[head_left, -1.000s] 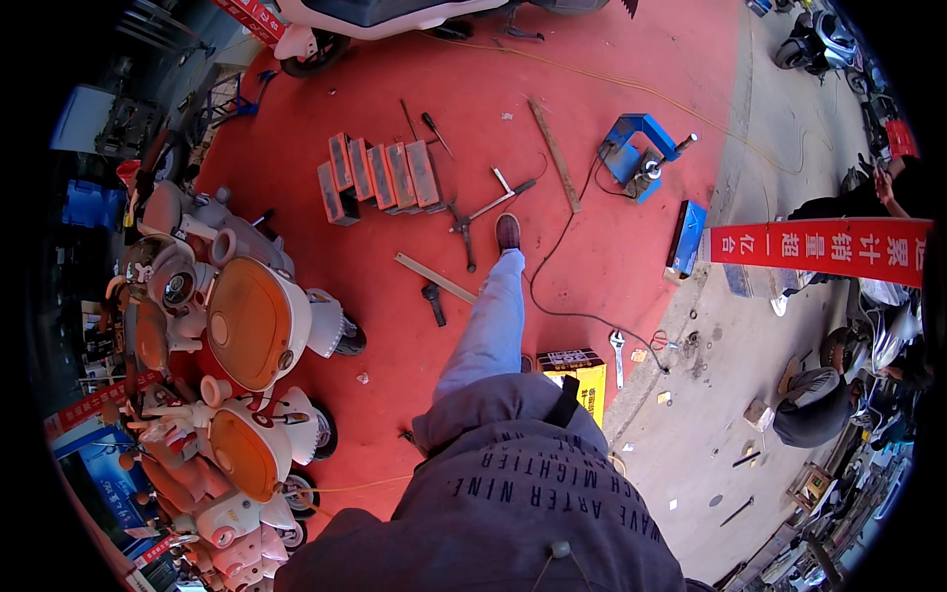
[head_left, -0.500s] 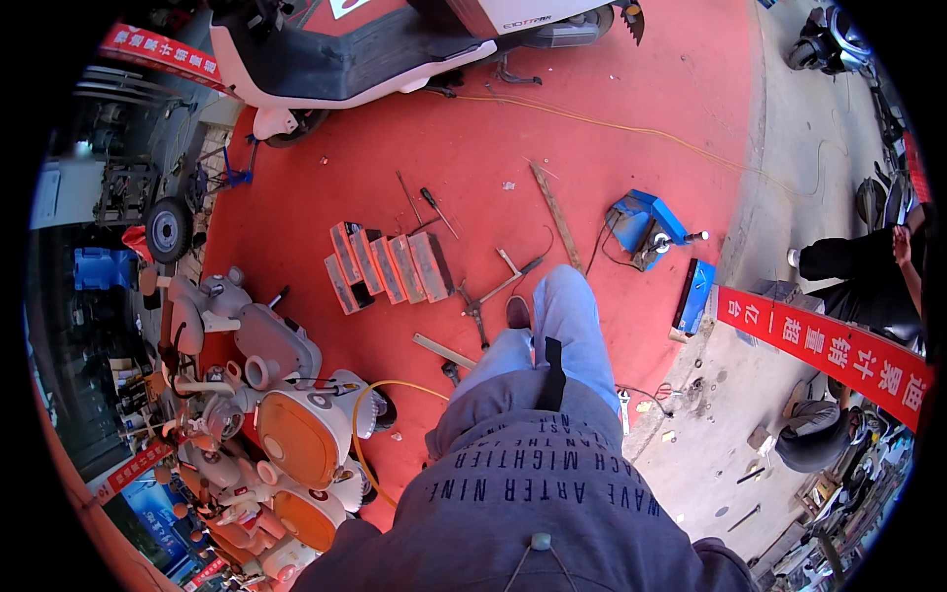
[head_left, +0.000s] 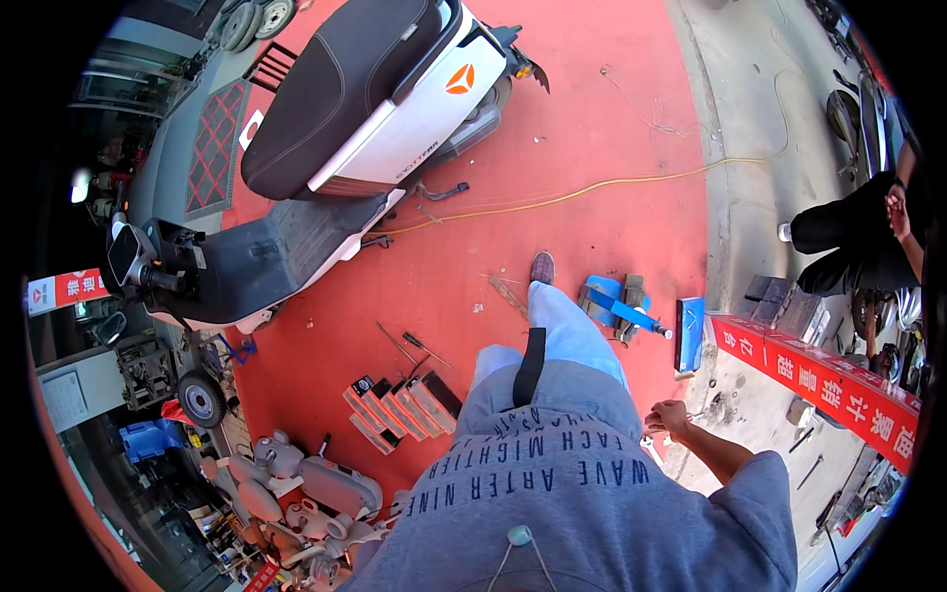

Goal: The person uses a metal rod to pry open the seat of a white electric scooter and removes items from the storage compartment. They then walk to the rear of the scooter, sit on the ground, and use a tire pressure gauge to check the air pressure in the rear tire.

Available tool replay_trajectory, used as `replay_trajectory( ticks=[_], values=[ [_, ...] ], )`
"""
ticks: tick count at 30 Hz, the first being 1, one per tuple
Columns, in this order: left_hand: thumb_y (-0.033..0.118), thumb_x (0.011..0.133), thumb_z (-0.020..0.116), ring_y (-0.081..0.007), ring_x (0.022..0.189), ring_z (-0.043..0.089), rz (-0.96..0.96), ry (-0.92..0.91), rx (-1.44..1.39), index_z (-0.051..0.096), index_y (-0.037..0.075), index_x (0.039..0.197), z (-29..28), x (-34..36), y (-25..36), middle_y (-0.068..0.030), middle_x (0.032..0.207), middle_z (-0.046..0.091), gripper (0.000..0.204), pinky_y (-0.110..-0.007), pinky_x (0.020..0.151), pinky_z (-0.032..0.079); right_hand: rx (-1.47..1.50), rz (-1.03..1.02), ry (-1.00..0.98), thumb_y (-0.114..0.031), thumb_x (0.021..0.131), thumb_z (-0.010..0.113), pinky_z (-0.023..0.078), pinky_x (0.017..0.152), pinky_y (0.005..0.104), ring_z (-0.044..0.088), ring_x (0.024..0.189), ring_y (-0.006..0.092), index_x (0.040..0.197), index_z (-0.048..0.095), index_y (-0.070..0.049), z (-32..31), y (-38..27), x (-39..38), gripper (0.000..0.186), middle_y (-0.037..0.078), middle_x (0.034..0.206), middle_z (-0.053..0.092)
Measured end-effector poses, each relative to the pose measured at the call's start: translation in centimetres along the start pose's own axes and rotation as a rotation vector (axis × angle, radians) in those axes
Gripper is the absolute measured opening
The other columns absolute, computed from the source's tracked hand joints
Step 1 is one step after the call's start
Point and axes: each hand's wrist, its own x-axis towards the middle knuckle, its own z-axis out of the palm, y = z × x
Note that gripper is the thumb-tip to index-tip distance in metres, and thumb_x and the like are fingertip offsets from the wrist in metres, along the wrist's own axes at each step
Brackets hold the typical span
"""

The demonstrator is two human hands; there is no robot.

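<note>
Blue-framed clamp (head_left: 636,314) lies near the right edge of the red floor (head_left: 592,109); the shoe (head_left: 543,267) to its left could catch it on a sideways step, perhaps knocking it rightward. Next, the right hand (head_left: 668,416) has its fingers loosely curled; whether they grip anything, I cannot tell. Farther right, the blue box (head_left: 689,335), at that same edge, could be nudged into the adjacent red banner (head_left: 814,380). The left hand is hidden, its grip unknown.
</note>
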Motion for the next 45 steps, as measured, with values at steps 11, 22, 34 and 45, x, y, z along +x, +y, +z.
replay_trajectory(
  ticks=[11, 22, 34, 45],
  values=[
    [0.005, 0.072, 0.05, -0.0135, 0.045, 0.042, 0.057, -0.328, -0.258, 0.053, 0.002, 0.082, -7.5, 10.9, 46.8, -0.0026, 0.057, 0.042, 0.011, -0.028, 0.041, 0.033, 0.239, 0.002, 0.069, -0.011, 0.083, 0.05, 0.055, 0.058, 0.0307, 0.063, 0.063, 0.0221, 0.091, 0.053, 0.005, -3.6, -23.0, 1.5, 0.018, 0.016, 0.075, 0.062],
    [0.008, 0.074, 0.049, -0.0128, 0.045, 0.042, 0.093, -0.502, -0.662, 0.054, 0.004, 0.079, -11.4, 9.8, 90.2, -0.0035, 0.061, 0.046, 0.009, -0.03, 0.042, 0.037, -0.077, -0.149, 0.26, -0.011, 0.082, 0.05, 0.05, 0.057, 0.027, 0.062, 0.066, 0.0185, 0.091, 0.056, 0.008, -18.0, -49.7, 9.8, 0.021, 0.015, 0.078, 0.062],
    [0.001, 0.071, 0.054, -0.0116, 0.057, 0.051, 0.326, -0.366, -0.79, 0.061, 0.005, 0.09, -10.4, 3.9, 119.2, -0.0028, 0.071, 0.059, 0.021, -0.025, 0.046, 0.042, -0.234, -0.152, 0.104, -0.011, 0.08, 0.051, 0.051, 0.057, 0.0277, 0.062, 0.065, 0.0196, 0.091, 0.055, 0.008, -40.3, -85.3, 25.7, 0.021, 0.015, 0.076, 0.062],
    [-0.005, 0.062, 0.053, -0.0259, 0.074, 0.062, 0.457, 0.269, -0.849, 0.057, 0.002, 0.104, -14.4, 0.9, 132.3, -0.0149, 0.083, 0.062, 0.042, -0.031, 0.067, 0.049, -0.776, -0.245, -0.072, -0.011, 0.083, 0.049, 0.052, 0.055, 0.0283, 0.062, 0.06, 0.0204, 0.092, 0.053, 0.005, -16.7, -134.9, 28.4, 0.019, 0.015, 0.072, 0.062]
  ],
)
